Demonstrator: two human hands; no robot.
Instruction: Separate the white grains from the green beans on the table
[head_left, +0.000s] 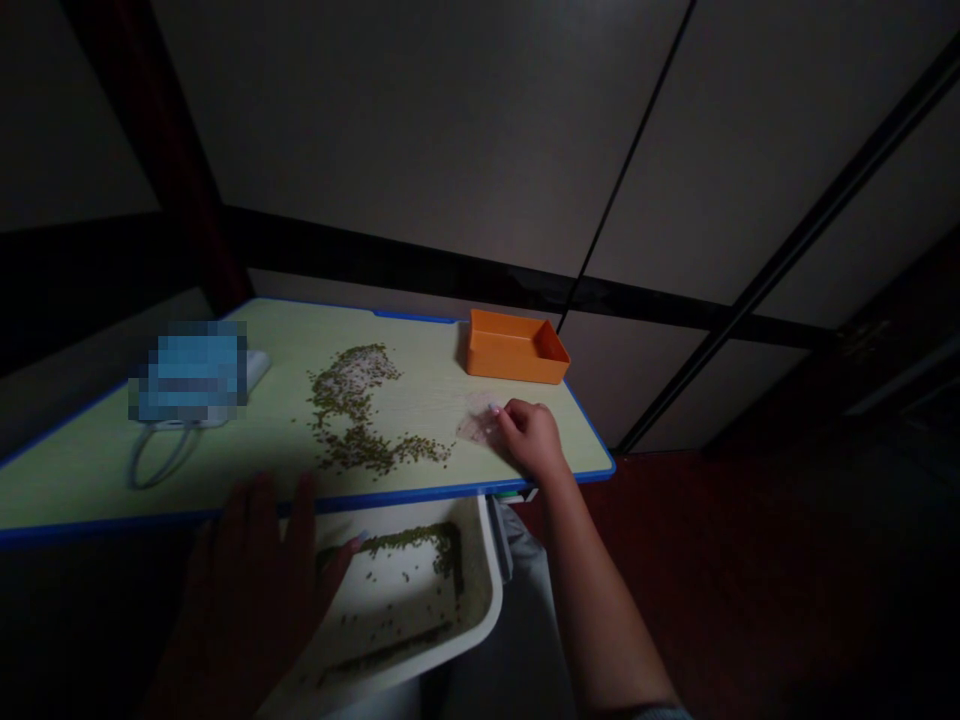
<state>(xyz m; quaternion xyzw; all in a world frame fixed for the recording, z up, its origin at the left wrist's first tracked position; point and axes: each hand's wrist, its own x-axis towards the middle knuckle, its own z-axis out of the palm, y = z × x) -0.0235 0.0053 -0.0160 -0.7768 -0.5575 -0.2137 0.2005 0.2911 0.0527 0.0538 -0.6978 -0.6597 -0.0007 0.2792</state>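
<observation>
My right hand (529, 436) rests on the right part of the pale green table, its fingers curled and thumb pressed to the index finger. Whatever lies in that pinch is too small to make out. Just left of the fingertips is a pale, whitish patch (477, 422), whose kind I cannot tell. Small green beans (360, 445) lie scattered mid-table, mixed with pale grains (361, 368) towards the back. My left hand (262, 570), in shadow, is spread open at the table's front edge, over the left side of a white tub (491, 580) holding more green beans.
An orange open box (517, 355) stands at the table's back right corner. On the left sit a blurred blue object (193, 370) and a looped grey cable (161, 470). The table (427, 350) has a blue rim; cabinet panels (450, 130) rise behind it.
</observation>
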